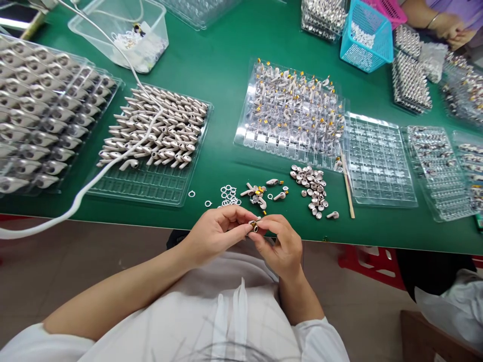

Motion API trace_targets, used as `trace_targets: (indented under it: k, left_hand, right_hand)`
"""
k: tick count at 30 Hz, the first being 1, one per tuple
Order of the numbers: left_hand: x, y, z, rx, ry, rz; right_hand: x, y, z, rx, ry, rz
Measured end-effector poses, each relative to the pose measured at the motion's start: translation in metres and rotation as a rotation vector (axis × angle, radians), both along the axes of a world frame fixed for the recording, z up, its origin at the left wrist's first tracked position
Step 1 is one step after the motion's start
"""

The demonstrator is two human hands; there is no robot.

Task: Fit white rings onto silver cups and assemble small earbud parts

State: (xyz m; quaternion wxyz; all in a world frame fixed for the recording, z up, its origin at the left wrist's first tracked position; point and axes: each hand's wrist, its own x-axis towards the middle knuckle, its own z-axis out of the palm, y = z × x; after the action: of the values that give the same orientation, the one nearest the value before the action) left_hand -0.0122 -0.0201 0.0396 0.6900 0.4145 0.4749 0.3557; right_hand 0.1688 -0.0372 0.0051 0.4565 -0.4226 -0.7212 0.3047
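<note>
Both hands meet just in front of the table's near edge. Between the fingertips of my left hand (213, 234) and my right hand (281, 246) is a small earbud part (255, 228), with a dark, gold-coloured round end showing. Fingers cover most of it, and both hands are closed in a pinch. Just beyond them lie loose white rings (228, 195) and a few earbud shells (257, 194) with gold-coloured flex tabs. A heap of beige earbud caps (310, 183) is to the right, with a single earbud shell (332, 215) beside it.
A tray (151, 193) of beige earbud shells sits left, crossed by a white cable (109, 168). Filled trays (251, 138), an empty-celled tray (381, 161) and a thin stick (347, 191) lie right. Behind are a clear bin (158, 25), a blue basket (366, 53) and another person's hands (451, 30).
</note>
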Motion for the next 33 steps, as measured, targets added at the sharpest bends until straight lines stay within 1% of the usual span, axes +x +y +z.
trace_targets:
  k: [4,9,15,20,23,28,33]
  left_hand:
    - [0.001,0.0,0.001,-0.01,-0.008,-0.002]
    - [0.002,0.0,0.0,-0.021,-0.011,0.018]
    - [0.003,-0.003,-0.005,0.013,0.058,0.046]
    - [0.005,-0.004,-0.009,0.032,0.089,0.086]
    - [0.006,-0.005,-0.008,0.049,0.103,0.104]
    - [0.005,-0.007,-0.004,0.087,0.203,0.129]
    - [0.004,-0.007,-0.006,0.133,0.261,0.129]
  right_hand:
    - [-0.002,-0.004,-0.004,-0.039,0.06,-0.045]
    - [-0.003,-0.007,-0.007,-0.028,0.085,-0.055]
    - [-0.002,-0.007,-0.004,-0.036,0.062,-0.046]
    - [-0.002,-0.004,0.0,0.03,-0.013,-0.032]
    - [-0.003,-0.003,0.001,0.051,-0.022,-0.026]
    - [-0.006,-0.005,0.004,0.05,-0.017,-0.013]
    - [-0.009,-0.007,0.005,0.043,-0.033,-0.03]
